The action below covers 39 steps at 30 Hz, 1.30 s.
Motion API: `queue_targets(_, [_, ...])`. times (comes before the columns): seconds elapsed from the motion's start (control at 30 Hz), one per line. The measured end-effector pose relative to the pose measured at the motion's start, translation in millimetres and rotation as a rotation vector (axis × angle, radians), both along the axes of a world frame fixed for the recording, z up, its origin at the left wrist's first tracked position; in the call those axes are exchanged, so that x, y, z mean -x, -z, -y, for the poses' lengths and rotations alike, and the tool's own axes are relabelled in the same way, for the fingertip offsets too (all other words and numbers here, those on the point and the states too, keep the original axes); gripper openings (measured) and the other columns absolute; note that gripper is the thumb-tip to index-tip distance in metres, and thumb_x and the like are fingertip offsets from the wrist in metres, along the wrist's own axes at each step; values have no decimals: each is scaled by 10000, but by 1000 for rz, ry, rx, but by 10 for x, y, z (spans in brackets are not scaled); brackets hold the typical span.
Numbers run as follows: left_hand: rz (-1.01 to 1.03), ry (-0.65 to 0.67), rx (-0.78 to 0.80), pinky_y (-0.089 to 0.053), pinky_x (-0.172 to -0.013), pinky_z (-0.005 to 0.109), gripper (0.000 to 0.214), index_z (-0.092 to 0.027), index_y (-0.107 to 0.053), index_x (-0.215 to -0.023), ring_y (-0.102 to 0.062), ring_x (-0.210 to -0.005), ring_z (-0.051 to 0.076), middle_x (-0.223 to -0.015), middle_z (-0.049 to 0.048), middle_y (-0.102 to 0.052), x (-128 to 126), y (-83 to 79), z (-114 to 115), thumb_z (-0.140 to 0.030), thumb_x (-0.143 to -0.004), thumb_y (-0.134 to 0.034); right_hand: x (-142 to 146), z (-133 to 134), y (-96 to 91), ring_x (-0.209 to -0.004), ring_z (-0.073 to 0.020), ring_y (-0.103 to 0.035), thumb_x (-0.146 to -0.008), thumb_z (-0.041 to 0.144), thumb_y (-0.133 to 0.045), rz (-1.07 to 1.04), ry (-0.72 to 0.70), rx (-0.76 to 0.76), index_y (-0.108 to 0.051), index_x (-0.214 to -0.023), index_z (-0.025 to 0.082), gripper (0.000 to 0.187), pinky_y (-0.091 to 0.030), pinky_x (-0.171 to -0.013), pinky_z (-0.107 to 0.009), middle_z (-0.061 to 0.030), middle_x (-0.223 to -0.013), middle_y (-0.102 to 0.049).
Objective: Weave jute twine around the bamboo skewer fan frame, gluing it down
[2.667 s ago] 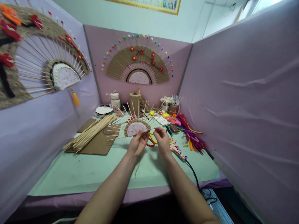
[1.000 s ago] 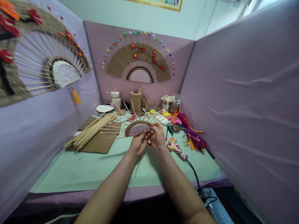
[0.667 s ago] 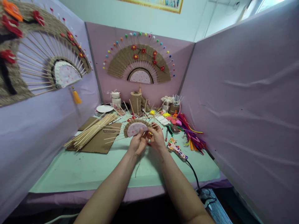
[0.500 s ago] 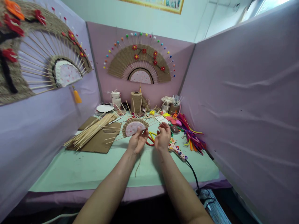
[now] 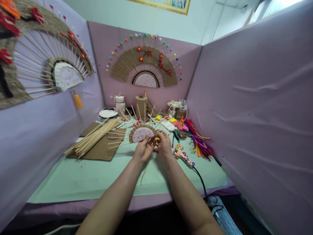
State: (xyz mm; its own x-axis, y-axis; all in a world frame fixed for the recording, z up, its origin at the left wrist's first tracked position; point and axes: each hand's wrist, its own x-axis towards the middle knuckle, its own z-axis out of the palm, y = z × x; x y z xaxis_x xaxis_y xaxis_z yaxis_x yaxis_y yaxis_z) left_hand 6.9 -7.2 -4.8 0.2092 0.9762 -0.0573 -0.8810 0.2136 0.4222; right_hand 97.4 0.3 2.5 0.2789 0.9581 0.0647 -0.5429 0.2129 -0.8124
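Observation:
A small half-round fan frame [image 5: 141, 134] is held up above the table, with a pale spotted centre, a woven twine rim and thin sticks fanning outward. My left hand [image 5: 144, 149] grips its lower edge, thumb on the front of the spotted centre. At the frame's right end, my right hand [image 5: 163, 142] has its fingers closed by the rim and lowest sticks; whether they pinch twine or a stick is too small to tell. A loose strand of twine [image 5: 142, 176] hangs below my left hand. Red and yellow scissors handles [image 5: 156, 139] lie partly hidden behind my hands.
At left, a bundle of sticks [image 5: 95, 138] lies on cardboard [image 5: 107, 153]. A patterned glue gun [image 5: 184, 156] with a black cord lies at right, near colourful pipe cleaners [image 5: 201, 143]. A twine spool [image 5: 141, 107] stands behind. Finished fans [image 5: 146, 62] hang on the partitions.
My right hand has moved left, from beside the fan frame to its right end, and its fingers have closed there. My left hand keeps its grip.

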Motion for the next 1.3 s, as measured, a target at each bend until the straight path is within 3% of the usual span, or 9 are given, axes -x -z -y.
queue_targets(0.47, [-108,-5,-84,-543,-779,272,247,-127,-681,-856,-676,-836,151,-892,62,-729,-59,39,53,-193,-670,-830,-70,-43,39,-574,-92,-513,-582,246,-646,-36,84,-3,-567,-669,192,129,-413,-558,-209,69,-603,-567])
queue_targets(1.3, [-152,13,-150,-519,-908,349,245,-134,-688,-880,-673,-857,158,-904,54,-734,-17,18,56,-171,-676,-819,-88,20,-73,-520,-85,-443,-567,246,-625,-51,-16,-54,-504,-586,204,129,-389,-514,-213,74,-549,-507])
